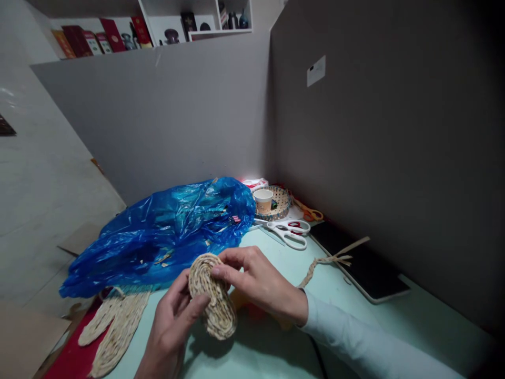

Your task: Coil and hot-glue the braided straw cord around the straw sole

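Note:
Between my two hands is an oval coil of braided straw [215, 302], held tilted above the pale green tabletop. My left hand [173, 313] grips its left side, thumb lying across the front. At its upper right edge, my right hand [258, 284] pinches the coil between thumb and fingers. A loose straw braid [311, 271] with frayed ends emerges from behind my right wrist and reaches over a dark tablet. Whether that braid joins the coil is hidden by my right hand and forearm.
A crumpled blue plastic bag [169, 231] spreads at the back left, with flat woven straw pieces [122, 326] below it. White-handled scissors [290, 231], a woven basket [281, 202], a paper cup [263, 201] and orange-handled scissors [313, 213] stand behind. The tablet [359, 266] lies right, by grey partitions.

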A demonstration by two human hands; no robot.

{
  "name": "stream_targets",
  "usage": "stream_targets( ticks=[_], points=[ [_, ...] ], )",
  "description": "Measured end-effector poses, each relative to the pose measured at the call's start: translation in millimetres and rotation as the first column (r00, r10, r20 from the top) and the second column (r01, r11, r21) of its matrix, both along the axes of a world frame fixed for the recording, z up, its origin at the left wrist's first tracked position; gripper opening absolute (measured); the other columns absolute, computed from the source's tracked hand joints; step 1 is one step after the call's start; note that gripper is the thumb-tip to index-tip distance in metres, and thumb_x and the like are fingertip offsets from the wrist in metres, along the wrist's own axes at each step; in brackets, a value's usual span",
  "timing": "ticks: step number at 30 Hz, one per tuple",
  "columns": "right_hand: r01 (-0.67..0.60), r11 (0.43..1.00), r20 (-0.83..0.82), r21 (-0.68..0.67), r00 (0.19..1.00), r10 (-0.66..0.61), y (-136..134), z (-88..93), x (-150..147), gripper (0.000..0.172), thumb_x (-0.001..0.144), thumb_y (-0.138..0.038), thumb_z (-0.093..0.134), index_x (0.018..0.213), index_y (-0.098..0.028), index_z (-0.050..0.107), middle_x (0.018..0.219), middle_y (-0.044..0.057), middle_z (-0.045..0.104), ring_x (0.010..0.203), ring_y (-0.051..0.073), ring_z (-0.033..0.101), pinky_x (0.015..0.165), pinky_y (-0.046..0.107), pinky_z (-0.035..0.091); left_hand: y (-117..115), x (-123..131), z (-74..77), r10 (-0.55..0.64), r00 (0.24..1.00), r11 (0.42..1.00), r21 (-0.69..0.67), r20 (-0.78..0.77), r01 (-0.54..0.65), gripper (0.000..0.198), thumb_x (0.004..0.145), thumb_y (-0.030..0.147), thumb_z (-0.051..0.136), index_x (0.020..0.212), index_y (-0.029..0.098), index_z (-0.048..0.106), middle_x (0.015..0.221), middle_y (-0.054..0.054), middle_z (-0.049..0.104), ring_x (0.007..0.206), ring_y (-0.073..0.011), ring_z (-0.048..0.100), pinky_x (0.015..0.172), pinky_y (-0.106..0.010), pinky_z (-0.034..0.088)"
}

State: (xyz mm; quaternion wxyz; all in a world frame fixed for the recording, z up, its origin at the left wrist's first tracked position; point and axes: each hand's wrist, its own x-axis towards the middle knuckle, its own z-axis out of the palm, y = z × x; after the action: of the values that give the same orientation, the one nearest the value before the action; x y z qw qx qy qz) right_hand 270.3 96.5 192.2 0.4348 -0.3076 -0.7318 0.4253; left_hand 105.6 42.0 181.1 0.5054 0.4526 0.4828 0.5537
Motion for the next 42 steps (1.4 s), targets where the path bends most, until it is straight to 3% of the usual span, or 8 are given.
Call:
stream_targets(
  ticks=[7, 12, 18, 24, 29, 33, 36, 42],
  points=[
    [-0.137, 0.985, 0.212, 0.109, 0.971, 0.111, -9.5, 10.0, 3.7, 0.023, 0.098, -0.018, 0.054, 0.101, -0.019, 0.076, 0.079, 0.002, 0.074, 0.067, 0.016, 0.061, 0.064, 0.024, 0.044, 2.7, -3.9, -1.4, 0.080, 0.996, 0.997, 0.022, -0.024, -0.080, 0.043, 0.067, 0.035, 0.086, 0.103, 0.026, 0.067, 0.091, 0.002, 0.074, 0.082, -0.0165, 0.068, 0.071, -0.021, 0.053],
    [-0.182, 0.974, 0.280, 0.134, 0.950, 0.139, -5.8, 13.7, 16.8, 0.027, 0.096, -0.019, 0.057, 0.121, -0.019, 0.067, 0.081, 0.002, 0.075, 0.069, 0.018, 0.065, 0.064, 0.026, 0.047, 0.7, -10.6, -1.4, 0.110, 0.986, 0.994, 0.028, -0.129, -0.107, 0.050, 0.066, 0.035, 0.086, 0.112, 0.029, 0.067, 0.103, 0.000, 0.074, 0.092, -0.0217, 0.069, 0.074, -0.024, 0.054],
    [-0.173, 0.977, 0.295, 0.127, 0.947, 0.130, -3.5, 15.9, 27.8, 0.014, 0.093, -0.013, 0.058, 0.095, -0.021, 0.070, 0.070, -0.003, 0.069, 0.063, 0.015, 0.064, 0.058, 0.023, 0.047, -1.7, -23.7, -5.9, -0.005, 0.963, 0.998, -0.060, -0.268, -0.012, 0.037, 0.072, 0.044, 0.081, 0.106, 0.031, 0.074, 0.109, -0.003, 0.075, 0.099, -0.0271, 0.069, 0.078, -0.029, 0.057],
    [-0.166, 0.963, 0.366, 0.213, 0.927, 0.079, -9.1, 15.2, 23.0, 0.022, 0.090, -0.001, 0.057, 0.096, -0.017, 0.070, 0.077, 0.000, 0.071, 0.065, 0.015, 0.062, 0.063, 0.024, 0.045, -0.5, -29.5, -10.0, -0.068, 0.928, 0.998, -0.039, -0.367, 0.058, 0.024, 0.077, 0.048, 0.076, 0.096, 0.034, 0.077, 0.097, -0.001, 0.076, 0.089, -0.0251, 0.070, 0.071, -0.027, 0.057],
    [-0.220, 0.916, 0.462, 0.336, 0.886, 0.043, -9.7, 10.7, 22.5, 0.021, 0.093, -0.005, 0.053, 0.100, -0.016, 0.069, 0.086, 0.006, 0.074, 0.078, 0.021, 0.066, 0.073, 0.029, 0.048, -0.8, -31.3, -11.6, -0.073, 0.944, 0.992, -0.121, -0.323, 0.035, 0.024, 0.074, 0.050, 0.078, 0.090, 0.031, 0.075, 0.086, 0.000, 0.073, 0.077, -0.0217, 0.067, 0.065, -0.026, 0.055],
    [-0.180, 0.899, 0.402, 0.398, 0.916, 0.006, -9.4, 8.0, 24.5, 0.018, 0.098, -0.010, 0.051, 0.099, -0.018, 0.068, 0.087, 0.005, 0.073, 0.080, 0.020, 0.063, 0.076, 0.030, 0.047, -3.5, -26.0, -10.3, -0.120, 0.979, 0.974, -0.213, -0.165, 0.083, 0.021, 0.075, 0.048, 0.077, 0.087, 0.030, 0.073, 0.082, 0.001, 0.070, 0.076, -0.0198, 0.063, 0.067, -0.026, 0.052],
    [-0.167, 0.887, 0.355, 0.431, 0.935, 0.004, -8.2, 8.7, 25.2, 0.018, 0.099, -0.013, 0.053, 0.094, -0.016, 0.069, 0.087, 0.004, 0.071, 0.081, 0.019, 0.059, 0.078, 0.030, 0.044, -5.3, -18.3, -7.4, -0.082, 0.993, 0.967, -0.249, -0.083, 0.059, 0.021, 0.072, 0.044, 0.080, 0.085, 0.030, 0.071, 0.077, 0.002, 0.067, 0.073, -0.0188, 0.059, 0.065, -0.026, 0.049],
    [-0.196, 0.909, 0.283, 0.367, 0.955, 0.092, -1.7, 7.9, 28.4, 0.013, 0.096, -0.015, 0.062, 0.091, -0.016, 0.074, 0.089, 0.003, 0.066, 0.084, 0.017, 0.058, 0.075, 0.026, 0.045, -6.7, -4.3, 1.3, -0.123, 0.988, 0.917, -0.370, 0.097, 0.150, 0.022, 0.067, 0.036, 0.086, 0.074, 0.024, 0.069, 0.073, 0.001, 0.065, 0.071, -0.0174, 0.058, 0.062, -0.025, 0.046]
  ],
)
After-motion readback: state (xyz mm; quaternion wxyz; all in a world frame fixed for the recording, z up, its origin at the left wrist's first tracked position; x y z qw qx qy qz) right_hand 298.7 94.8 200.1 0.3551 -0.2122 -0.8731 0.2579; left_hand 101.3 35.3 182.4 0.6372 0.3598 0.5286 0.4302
